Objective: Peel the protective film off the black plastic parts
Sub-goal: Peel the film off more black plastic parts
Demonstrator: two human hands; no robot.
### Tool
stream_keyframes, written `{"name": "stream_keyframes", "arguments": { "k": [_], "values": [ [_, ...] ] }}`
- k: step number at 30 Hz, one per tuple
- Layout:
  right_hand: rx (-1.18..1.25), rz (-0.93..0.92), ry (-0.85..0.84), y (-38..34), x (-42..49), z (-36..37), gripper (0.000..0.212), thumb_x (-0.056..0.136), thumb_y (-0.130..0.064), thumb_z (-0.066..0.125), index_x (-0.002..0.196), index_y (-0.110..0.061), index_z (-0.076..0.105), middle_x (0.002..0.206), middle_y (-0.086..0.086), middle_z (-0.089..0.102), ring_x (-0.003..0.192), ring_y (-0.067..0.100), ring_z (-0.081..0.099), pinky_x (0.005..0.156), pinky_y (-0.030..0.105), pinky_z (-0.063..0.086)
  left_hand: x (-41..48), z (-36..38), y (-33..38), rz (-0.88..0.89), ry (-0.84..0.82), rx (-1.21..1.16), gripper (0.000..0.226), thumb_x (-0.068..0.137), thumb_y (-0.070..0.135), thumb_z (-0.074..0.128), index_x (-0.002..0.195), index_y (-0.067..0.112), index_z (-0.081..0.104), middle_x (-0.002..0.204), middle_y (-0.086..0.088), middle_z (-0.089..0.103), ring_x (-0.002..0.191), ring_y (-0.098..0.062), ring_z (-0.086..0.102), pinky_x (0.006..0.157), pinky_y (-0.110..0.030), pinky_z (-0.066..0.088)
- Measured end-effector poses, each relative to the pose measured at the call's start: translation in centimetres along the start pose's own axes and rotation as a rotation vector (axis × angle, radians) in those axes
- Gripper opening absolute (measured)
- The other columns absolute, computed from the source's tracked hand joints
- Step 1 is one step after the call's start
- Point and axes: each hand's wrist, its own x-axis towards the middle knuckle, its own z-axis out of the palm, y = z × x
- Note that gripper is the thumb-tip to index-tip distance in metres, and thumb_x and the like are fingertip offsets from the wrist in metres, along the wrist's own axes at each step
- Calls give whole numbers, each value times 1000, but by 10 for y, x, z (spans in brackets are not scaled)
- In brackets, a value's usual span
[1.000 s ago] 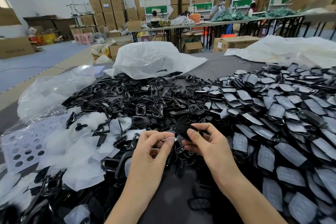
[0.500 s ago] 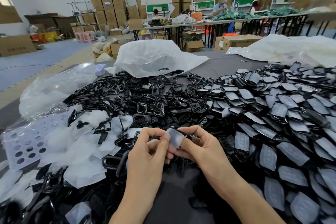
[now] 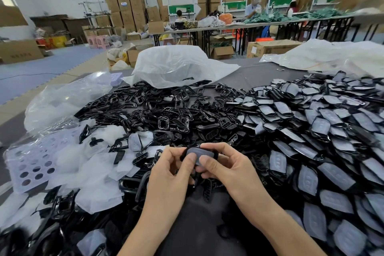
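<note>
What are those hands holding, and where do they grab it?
One film-covered black part: the left hand pinches its left end, the right hand its right end.

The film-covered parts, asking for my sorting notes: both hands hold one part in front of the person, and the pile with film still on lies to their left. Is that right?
Wrong side. The head view shows the pile of film-covered parts to the person's right; loose film sheets lie on the left. The left hand and right hand do hold one part together.
</note>
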Motion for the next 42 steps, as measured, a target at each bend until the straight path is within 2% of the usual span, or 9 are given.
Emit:
{"name": "stream_keyframes", "arguments": {
  "k": [3, 9, 16, 22, 28, 33, 36, 40, 42],
  "values": [
    [-57, -12, 58, 1, 1, -4, 18, 91, -5, 69, 107, -12, 70, 78, 7, 76, 71, 11, 72, 66, 18, 55, -3, 1, -1, -4, -23, -20, 11, 98, 20, 60, 98, 27, 68, 75, 4, 71, 62, -5, 63, 60, -13, 49],
    [-70, 10, 86, -1, 1, -7, 16, 90, -6, 71, 105, -12, 69, 79, 6, 76, 69, 13, 72, 64, 18, 55, -4, 0, -1, 16, -51, -23, 31, 100, 14, 55, 105, 40, 70, 82, 4, 71, 77, -9, 67, 68, -21, 55],
    [-105, 18, 69, 1, 1, -8, 15, 90, -9, 73, 104, -14, 70, 80, 6, 76, 69, 12, 71, 64, 19, 55, -3, 2, -2, -5, -51, 2, 21, 97, 15, 60, 97, 35, 68, 76, 0, 70, 67, -8, 66, 61, -18, 52],
    [-42, 19, 55, 3, 2, -6, 28, 78, -29, 74, 100, -13, 72, 84, 9, 77, 72, 21, 75, 66, 21, 59, 1, -2, -2, -30, -93, 46, 13, 93, 14, 64, 97, 26, 60, 74, -1, 68, 60, -12, 61, 59, -23, 52],
    [-105, -7, 70, 4, 1, -7, 11, 89, -16, 73, 99, -14, 70, 78, 8, 77, 67, 16, 72, 63, 20, 57, 0, -2, -2, -24, -130, 5, 13, 95, 15, 63, 100, 27, 64, 80, -2, 68, 67, -10, 63, 62, -26, 55],
    [-137, -27, 92, 3, 1, -9, 10, 90, -16, 74, 99, -16, 70, 80, 8, 77, 66, 15, 72, 62, 19, 55, 0, -3, -5, 14, -94, 70, 31, 98, 11, 55, 93, 40, 65, 75, 1, 69, 65, -10, 65, 61, -22, 54],
    [-141, -30, 90, 6, 2, -7, 8, 89, -16, 75, 93, -21, 70, 82, 7, 77, 67, 17, 72, 63, 21, 55, -2, -1, -9, 80, -29, 186, 23, 94, 25, 57, 96, 47, 62, 76, 8, 69, 64, -12, 63, 60, -26, 53],
    [-173, -40, 95, 9, 3, -7, 16, 90, -16, 75, 86, -30, 70, 78, 6, 75, 65, 17, 70, 62, 22, 55, -6, 0, -14, 203, 37, 352, 16, 93, 43, 48, 100, 53, 58, 69, 10, 66, 55, -11, 58, 50, -19, 44],
    [-205, -43, 102, 10, 3, -8, 16, 90, -17, 75, 86, -32, 69, 78, 5, 75, 65, 15, 70, 62, 22, 54, -8, -1, -14, 196, 21, 323, 23, 91, 51, 41, 104, 54, 59, 69, 6, 66, 59, -16, 60, 53, -27, 47]
  ]
}}
